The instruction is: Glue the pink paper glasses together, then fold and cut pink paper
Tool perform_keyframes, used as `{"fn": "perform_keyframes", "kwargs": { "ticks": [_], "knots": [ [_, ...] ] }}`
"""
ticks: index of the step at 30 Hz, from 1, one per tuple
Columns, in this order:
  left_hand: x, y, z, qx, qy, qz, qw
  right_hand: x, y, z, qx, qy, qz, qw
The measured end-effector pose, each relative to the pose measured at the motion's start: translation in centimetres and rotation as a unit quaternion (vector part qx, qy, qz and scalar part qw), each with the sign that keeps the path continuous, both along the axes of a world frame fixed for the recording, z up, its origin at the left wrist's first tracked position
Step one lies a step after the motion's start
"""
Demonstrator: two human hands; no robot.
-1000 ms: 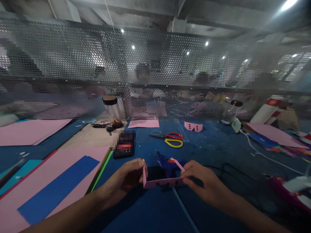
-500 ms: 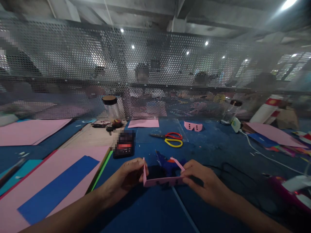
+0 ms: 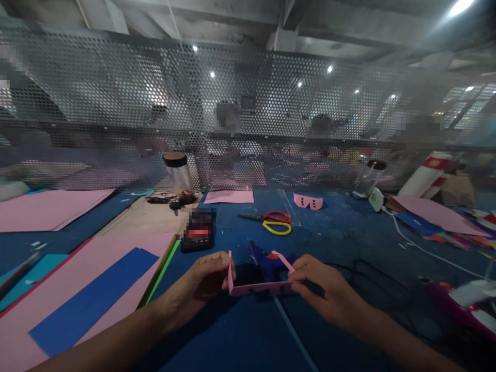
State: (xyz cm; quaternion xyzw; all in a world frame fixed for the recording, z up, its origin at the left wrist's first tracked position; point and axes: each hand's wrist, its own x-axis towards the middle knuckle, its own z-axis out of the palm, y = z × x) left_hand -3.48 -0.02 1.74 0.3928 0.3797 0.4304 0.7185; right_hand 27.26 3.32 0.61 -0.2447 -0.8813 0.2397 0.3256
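Observation:
A folded pink paper strip [image 3: 258,288] with dark marks on its front is held between both hands, low over the blue table [image 3: 333,227]. My left hand [image 3: 201,281] pinches its left upturned end. My right hand [image 3: 325,292] pinches its right end, where a flap bends back. Just behind the strip lies a blue glue gun [image 3: 267,261].
Red and yellow scissors [image 3: 271,223], a dark calculator [image 3: 199,230] and a small pink cut piece [image 3: 308,201] lie further back. Pink and blue sheets [image 3: 89,289] cover the left. Two jars [image 3: 177,172], a white cable [image 3: 422,248] and a perforated metal screen [image 3: 248,108] border the far edge.
Almost nothing: both hands keep hold of the pink strip and lift it very slightly.

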Motion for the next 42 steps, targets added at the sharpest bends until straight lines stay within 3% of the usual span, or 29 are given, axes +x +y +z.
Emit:
{"fn": "perform_keyframes", "kwargs": {
  "ticks": [32,42],
  "knots": [
    [0.19,0.1,0.18,0.007,-0.021,-0.015,1.0,0.02,0.01,-0.09,0.005,0.0,-0.004,1.0],
    [-0.15,0.18,-0.45,-0.003,-0.039,-0.016,0.999,-0.02,0.0,0.07,0.008,-0.001,-0.006,1.0]
  ]
}}
